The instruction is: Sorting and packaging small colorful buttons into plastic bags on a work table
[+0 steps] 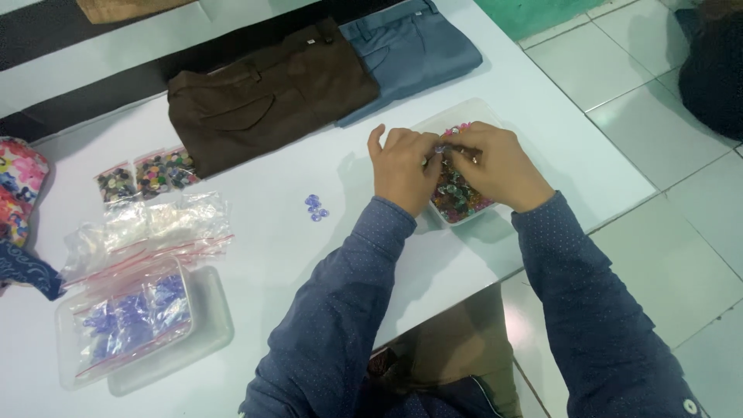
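As both hands meet over a clear tray [495, 116] of mixed beads on the white counter [309, 255], the left hand [402, 166] and right hand [499, 166] pinch fingers [433, 151] nearly closed on something too small to make out; folded trousers [271, 97] lie near.

Multicoloured buttons [455, 193], brown trousers [267, 97]

Folded brown trousers [267, 97] beside folded blue trousers [414, 50] on the white desk [309, 255], small bags of mixed buttons [147, 174], few loose blue buttons [316, 207], clear bags [147, 232], lidded box of blue buttons [139, 325], floral cloth [19, 190]
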